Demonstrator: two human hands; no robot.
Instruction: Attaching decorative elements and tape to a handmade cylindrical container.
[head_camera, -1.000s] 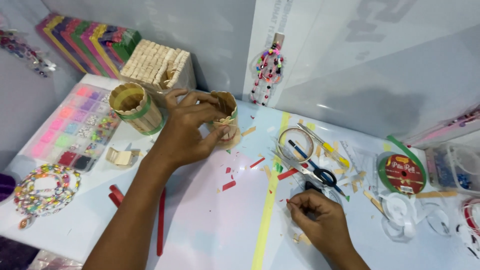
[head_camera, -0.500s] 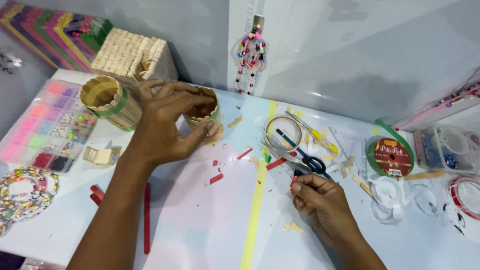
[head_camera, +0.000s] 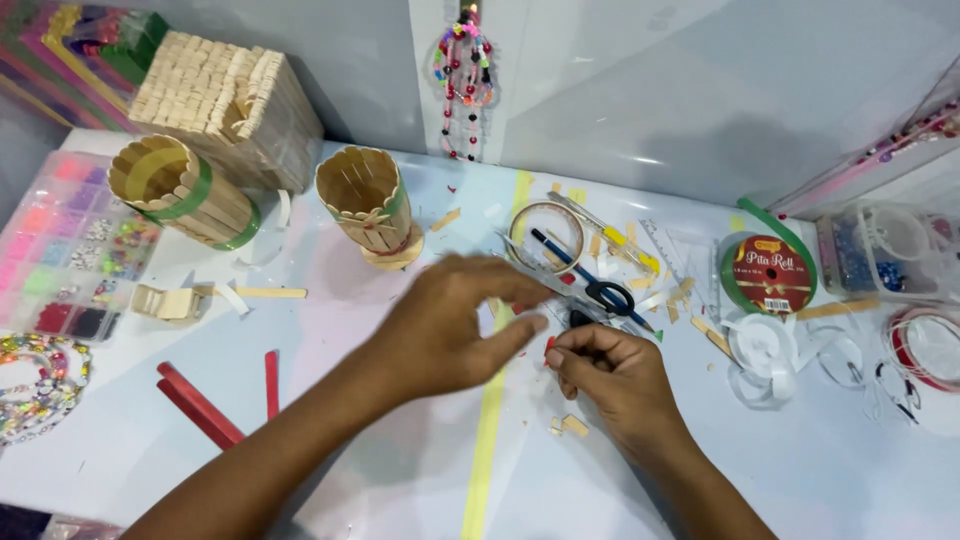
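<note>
I am pinching a small red piece (head_camera: 550, 345) at the tips of my right hand (head_camera: 612, 378), and the risk I am weighing is that it is so tiny it could slip out and get lost among the scraps (head_camera: 568, 425) lying on the table (head_camera: 400, 470) just below my knuckles. My left hand (head_camera: 448, 335) is coming across toward that same piece, fingers half curled with the thumb and forefinger apart (it is blurred, so I cannot tell exactly how wide), and it is holding nothing that I can see. If the two hands are meeting carelessly, I judge the left one could knock the piece loose. The scissors (head_camera: 592, 285) are lying just beyond my right fingertips with their blades pointing away, close enough that a quick reach could snag them. The stick cup (head_camera: 366, 205) is standing upright well behind my left hand, apart from it, and a wide sweep of my forearm could tip it, as it looks top-heavy on its small base. The second cup (head_camera: 180, 190) is lying tilted further left, beside the stick box (head_camera: 225, 105). My right hand is closed down tight around the piece, only its red end showing.
</note>
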